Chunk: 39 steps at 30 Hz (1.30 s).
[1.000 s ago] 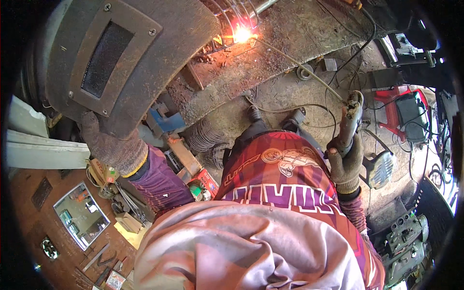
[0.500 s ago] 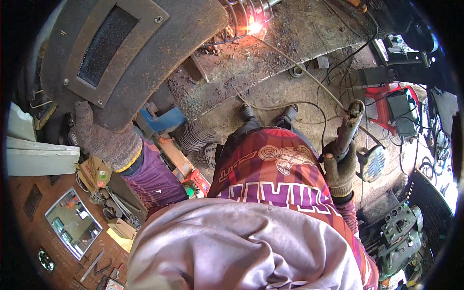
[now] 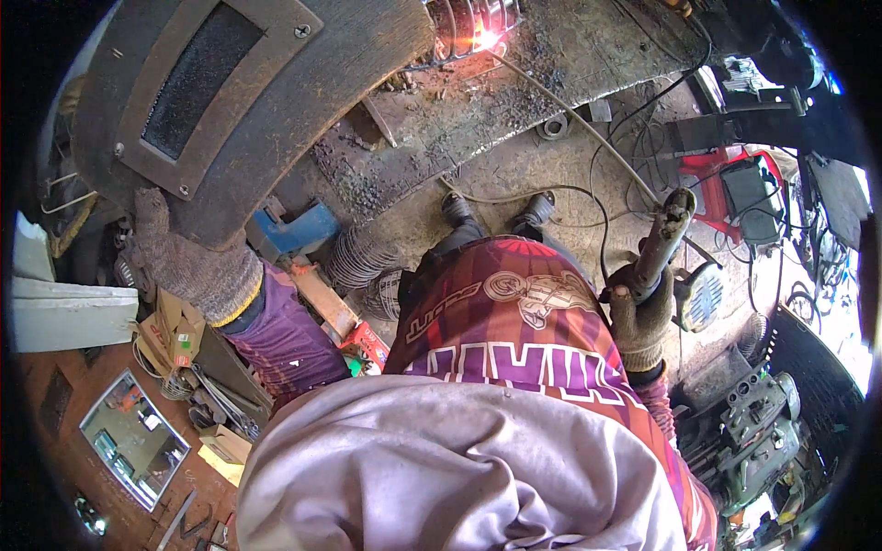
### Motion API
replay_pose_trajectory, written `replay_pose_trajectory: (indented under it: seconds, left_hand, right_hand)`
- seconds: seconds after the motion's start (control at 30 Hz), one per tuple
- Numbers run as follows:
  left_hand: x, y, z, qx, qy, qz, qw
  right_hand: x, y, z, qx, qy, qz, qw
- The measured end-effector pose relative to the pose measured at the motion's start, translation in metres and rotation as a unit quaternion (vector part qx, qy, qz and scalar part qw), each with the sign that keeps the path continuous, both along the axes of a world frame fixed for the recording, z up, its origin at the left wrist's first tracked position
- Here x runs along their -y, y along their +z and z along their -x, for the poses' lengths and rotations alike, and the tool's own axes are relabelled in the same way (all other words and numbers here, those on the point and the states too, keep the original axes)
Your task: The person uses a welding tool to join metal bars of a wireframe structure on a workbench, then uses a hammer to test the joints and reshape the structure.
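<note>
A dark, scuffed hand-held welding shield (image 3: 317,87) with a framed rectangular window fills the upper left. My gloved left hand (image 3: 193,262) is closed at its lower edge; the grip itself is hidden. At the right, my gloved right hand (image 3: 640,326) is wrapped round a worn electrode holder (image 3: 659,243). From the holder's jaws a long thin welding rod (image 3: 579,119) slants up and left. Its far tip meets a bright arc (image 3: 487,39) at a ribbed, coil-like metal workpiece (image 3: 450,28), partly behind the shield and cut off by the upper edge.
The workpiece lies on a dirty metal plate (image 3: 514,101) strewn with crumbs. Cables (image 3: 606,197) trail across the floor near my feet. A red plastic stool or chair (image 3: 703,197) stands at right. A blue metal piece (image 3: 299,230), coiled hose and cartons (image 3: 170,331) are at left.
The view has shifted slightly, so floor objects sit a little further left. The arc still burns at the workpiece, and both hands keep their holds.
</note>
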<state>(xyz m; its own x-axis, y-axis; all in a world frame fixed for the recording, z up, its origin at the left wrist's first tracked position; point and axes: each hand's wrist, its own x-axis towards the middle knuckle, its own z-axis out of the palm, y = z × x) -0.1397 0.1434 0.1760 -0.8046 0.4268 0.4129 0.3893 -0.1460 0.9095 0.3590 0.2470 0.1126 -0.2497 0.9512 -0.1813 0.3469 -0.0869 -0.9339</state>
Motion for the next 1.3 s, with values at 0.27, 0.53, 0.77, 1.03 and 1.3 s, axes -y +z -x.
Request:
replay_pose_trajectory:
  seconds: [0.27, 0.53, 0.77, 1.03, 1.3]
  left_hand:
    - [-0.019, 0.012, -0.022, 0.14, 0.057, -0.129, 0.98]
    - [0.012, -0.001, 0.022, 0.172, -0.063, -0.062, 0.981]
    - [-0.01, 0.027, -0.014, 0.273, -0.11, -0.118, 0.948]
    - [0.0, 0.03, -0.053, 0.09, -0.004, -0.023, 0.996]
    - [0.009, 0.033, -0.065, 0.239, -0.115, -0.133, 0.955]
  right_hand:
    - [0.011, -0.005, 0.0, 0.03, -0.009, -0.007, 0.999]
    - [0.019, -0.006, 0.005, -0.007, -0.026, -0.001, 1.0]
    - [-0.001, -0.014, -0.012, 0.011, 0.026, -0.003, 1.0]
    - [-0.046, -0.019, -0.026, -0.025, 0.123, 0.026, 0.992]
    - [-0.045, -0.034, -0.02, -0.064, 0.087, 0.026, 0.994]
